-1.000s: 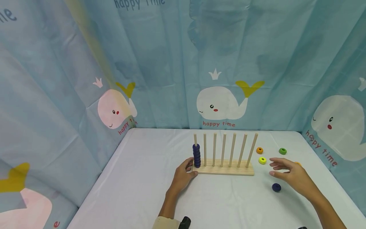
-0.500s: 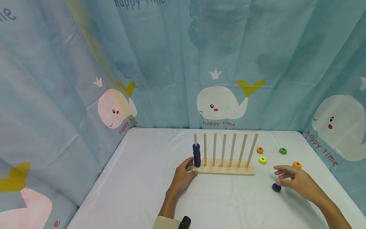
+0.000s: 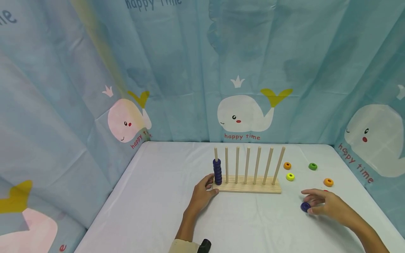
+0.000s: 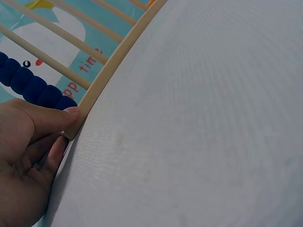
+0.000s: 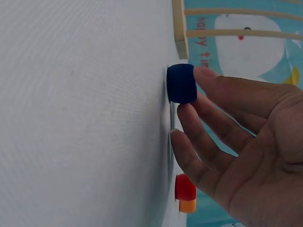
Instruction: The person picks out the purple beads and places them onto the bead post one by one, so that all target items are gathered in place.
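Note:
A wooden peg rack [image 3: 250,189] with a row of upright pegs stands on the white table. Several dark blue beads [image 3: 217,172] are stacked on its leftmost peg. My left hand [image 3: 202,194] grips the left end of the base; in the left wrist view its thumb lies on top, fingers against the end. A loose dark blue bead [image 3: 305,207] is at the table surface, right of the rack. My right hand [image 3: 329,207] pinches this bead [image 5: 182,83], thumb at its upper edge and fingers curled beside it.
Behind the right hand lie a red bead [image 5: 185,187], mostly hidden in the head view, and an orange bead [image 3: 328,182]. Farther back are a yellow bead [image 3: 290,176], another orange bead [image 3: 287,166] and a green bead [image 3: 313,166]. A whale-print curtain [image 3: 183,116] surrounds the table.
My right hand has come down toward the front and reached the loose blue bead, uncovering the orange bead behind. The left hand and the rack have stayed in place.

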Action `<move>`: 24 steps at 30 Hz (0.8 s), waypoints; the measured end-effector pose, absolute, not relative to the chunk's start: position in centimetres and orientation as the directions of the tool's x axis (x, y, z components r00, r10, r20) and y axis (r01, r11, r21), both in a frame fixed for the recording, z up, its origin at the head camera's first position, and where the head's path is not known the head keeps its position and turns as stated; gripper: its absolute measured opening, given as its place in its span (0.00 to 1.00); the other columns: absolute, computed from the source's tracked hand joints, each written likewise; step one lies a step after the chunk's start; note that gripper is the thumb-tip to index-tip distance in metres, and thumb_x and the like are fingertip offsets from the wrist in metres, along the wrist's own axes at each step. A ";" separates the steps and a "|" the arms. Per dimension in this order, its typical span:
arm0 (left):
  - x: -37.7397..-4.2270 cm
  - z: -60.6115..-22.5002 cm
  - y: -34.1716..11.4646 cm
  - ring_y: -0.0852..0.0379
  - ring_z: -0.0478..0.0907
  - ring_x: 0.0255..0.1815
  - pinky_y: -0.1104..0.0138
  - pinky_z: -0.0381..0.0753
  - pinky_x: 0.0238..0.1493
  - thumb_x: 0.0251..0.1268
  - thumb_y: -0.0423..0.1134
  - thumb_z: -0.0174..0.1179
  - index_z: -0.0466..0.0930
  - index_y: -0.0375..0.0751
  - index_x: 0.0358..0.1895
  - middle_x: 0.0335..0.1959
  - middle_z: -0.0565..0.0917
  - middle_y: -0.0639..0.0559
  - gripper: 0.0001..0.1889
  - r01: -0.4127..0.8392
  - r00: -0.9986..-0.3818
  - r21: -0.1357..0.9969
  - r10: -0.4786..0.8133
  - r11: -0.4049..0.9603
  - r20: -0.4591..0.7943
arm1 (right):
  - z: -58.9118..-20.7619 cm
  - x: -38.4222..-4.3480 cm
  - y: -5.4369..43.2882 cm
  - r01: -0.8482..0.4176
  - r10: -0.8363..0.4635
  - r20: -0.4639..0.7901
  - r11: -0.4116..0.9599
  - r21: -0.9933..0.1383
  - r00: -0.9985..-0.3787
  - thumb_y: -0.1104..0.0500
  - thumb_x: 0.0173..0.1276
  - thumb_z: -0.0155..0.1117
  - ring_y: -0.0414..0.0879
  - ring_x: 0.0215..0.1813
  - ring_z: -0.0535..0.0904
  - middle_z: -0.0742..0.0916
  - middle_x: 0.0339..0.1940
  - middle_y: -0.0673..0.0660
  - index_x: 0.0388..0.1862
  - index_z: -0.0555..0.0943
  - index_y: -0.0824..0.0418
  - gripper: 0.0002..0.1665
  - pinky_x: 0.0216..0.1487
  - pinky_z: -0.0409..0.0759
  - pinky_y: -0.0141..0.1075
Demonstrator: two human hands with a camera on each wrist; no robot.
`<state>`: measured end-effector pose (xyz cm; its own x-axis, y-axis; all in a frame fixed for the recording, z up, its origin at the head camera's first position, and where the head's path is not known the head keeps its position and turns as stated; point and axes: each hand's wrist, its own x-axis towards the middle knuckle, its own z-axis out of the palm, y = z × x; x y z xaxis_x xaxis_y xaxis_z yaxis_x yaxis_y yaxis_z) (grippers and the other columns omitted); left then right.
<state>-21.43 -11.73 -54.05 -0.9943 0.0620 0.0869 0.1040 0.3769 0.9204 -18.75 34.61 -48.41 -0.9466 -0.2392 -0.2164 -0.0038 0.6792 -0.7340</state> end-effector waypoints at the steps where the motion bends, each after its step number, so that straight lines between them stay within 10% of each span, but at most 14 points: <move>1: -21.4 -54.1 -11.7 0.44 0.78 0.71 0.54 0.81 0.72 0.69 0.32 0.70 0.72 0.41 0.77 0.71 0.80 0.42 0.33 0.106 -0.994 0.919 0.061 0.380 0.090 | -48.5 -18.8 34.7 -0.016 -0.250 -0.212 0.682 -0.731 -0.945 0.64 0.60 0.80 0.49 0.50 0.86 0.89 0.54 0.61 0.71 0.76 0.71 0.41 0.43 0.88 0.32; 24: -21.4 -54.0 -11.8 0.44 0.78 0.71 0.53 0.80 0.72 0.69 0.32 0.70 0.73 0.43 0.77 0.71 0.80 0.43 0.34 0.091 -0.996 0.924 0.057 0.371 0.075 | -47.5 -18.7 33.4 -0.053 -0.161 -0.117 0.780 -0.624 -0.980 0.53 0.68 0.78 0.60 0.53 0.87 0.89 0.57 0.66 0.62 0.85 0.65 0.28 0.43 0.93 0.43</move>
